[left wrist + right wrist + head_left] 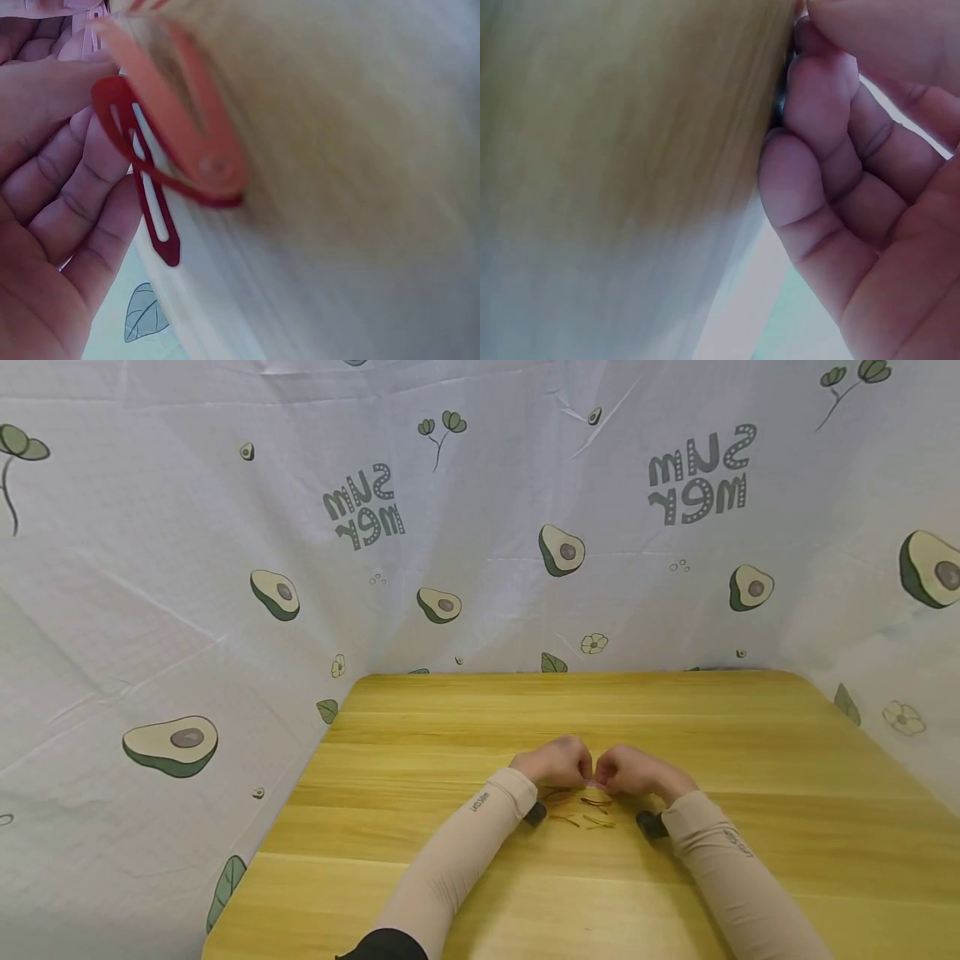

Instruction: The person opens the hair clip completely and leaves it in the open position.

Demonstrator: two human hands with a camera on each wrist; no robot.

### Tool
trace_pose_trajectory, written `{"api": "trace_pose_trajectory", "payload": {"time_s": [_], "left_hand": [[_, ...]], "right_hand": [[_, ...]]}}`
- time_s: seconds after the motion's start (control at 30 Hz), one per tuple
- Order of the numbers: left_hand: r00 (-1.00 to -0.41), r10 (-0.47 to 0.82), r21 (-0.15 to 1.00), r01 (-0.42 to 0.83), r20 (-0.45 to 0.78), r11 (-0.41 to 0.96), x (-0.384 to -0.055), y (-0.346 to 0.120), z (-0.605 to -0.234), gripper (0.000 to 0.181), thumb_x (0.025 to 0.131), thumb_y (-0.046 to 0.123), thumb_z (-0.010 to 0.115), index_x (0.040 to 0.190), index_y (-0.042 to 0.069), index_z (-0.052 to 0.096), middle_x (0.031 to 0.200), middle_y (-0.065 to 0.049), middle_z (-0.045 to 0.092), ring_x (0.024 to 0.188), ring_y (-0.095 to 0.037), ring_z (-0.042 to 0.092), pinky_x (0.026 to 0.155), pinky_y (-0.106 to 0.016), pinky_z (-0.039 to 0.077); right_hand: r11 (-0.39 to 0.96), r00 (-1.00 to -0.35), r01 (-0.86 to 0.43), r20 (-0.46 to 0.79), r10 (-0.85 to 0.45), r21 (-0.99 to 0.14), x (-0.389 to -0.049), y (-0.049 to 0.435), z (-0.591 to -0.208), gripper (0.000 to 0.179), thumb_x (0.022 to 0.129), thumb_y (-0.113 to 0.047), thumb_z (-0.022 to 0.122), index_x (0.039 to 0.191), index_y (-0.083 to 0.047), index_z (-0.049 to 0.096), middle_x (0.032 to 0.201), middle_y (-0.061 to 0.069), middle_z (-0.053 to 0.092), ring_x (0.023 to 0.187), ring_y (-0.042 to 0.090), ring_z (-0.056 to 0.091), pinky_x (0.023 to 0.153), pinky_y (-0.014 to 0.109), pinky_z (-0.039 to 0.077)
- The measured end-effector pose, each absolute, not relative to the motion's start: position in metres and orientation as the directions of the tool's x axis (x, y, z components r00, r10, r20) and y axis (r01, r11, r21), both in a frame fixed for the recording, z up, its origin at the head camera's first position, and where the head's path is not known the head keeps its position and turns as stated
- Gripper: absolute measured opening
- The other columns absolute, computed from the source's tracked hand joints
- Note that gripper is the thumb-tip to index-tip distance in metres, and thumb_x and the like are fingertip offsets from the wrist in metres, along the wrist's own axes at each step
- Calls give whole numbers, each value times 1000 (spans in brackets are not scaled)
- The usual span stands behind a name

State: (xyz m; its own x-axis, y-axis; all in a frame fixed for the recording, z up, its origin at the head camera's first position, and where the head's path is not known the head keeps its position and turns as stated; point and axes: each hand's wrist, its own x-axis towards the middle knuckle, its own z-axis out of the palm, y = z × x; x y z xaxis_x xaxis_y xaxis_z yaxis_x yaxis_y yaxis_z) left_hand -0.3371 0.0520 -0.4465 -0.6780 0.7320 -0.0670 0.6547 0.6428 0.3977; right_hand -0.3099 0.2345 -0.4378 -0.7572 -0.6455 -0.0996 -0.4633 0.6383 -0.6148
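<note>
Thumb and fingertips of my left hand (pixel 557 762) pinch a pink snap hair clip (pixel 93 34), low over the table. From the other side my right hand (pixel 637 770) meets it, fingers curled and fingertips at the same clip; the clip's far end is mostly hidden by fingers. In the left wrist view a salmon hair clip (pixel 217 154) overlaps a red hair clip (pixel 169 244) right beside the left fingers. Several more clips lie just in front of the hands, among them a yellow-green clip (pixel 599 822) and an orange clip (pixel 564 818).
The wooden table (pixel 450 727) stretches out around both hands. A white curtain (pixel 495 502) printed with avocados hangs behind it and along its sides. Dark wrist cameras stick out under both wrists, close to the tabletop.
</note>
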Motion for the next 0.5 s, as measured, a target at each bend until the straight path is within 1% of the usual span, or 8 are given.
{"api": "trace_pose_trajectory", "payload": {"time_s": [0.3,0.5], "left_hand": [[-676,734,416,649,-70,637,-334,50,-444,10,89,7,71,82,10,78,76,6,69,65,0,52,60,-11,44],[-669,741,414,659,-57,627,-334,48,-445,9,91,13,73,85,10,78,79,6,71,67,1,54,61,-10,45]], "right_hand": [[612,-738,-497,-71,-671,-615,-312,236,-441,14,79,11,62,80,-2,68,74,-2,59,63,8,46,59,23,39],[595,-730,-519,-43,-682,-613,-311,236,-440,13,80,11,63,80,-2,68,72,-3,59,62,5,45,58,22,38]]}}
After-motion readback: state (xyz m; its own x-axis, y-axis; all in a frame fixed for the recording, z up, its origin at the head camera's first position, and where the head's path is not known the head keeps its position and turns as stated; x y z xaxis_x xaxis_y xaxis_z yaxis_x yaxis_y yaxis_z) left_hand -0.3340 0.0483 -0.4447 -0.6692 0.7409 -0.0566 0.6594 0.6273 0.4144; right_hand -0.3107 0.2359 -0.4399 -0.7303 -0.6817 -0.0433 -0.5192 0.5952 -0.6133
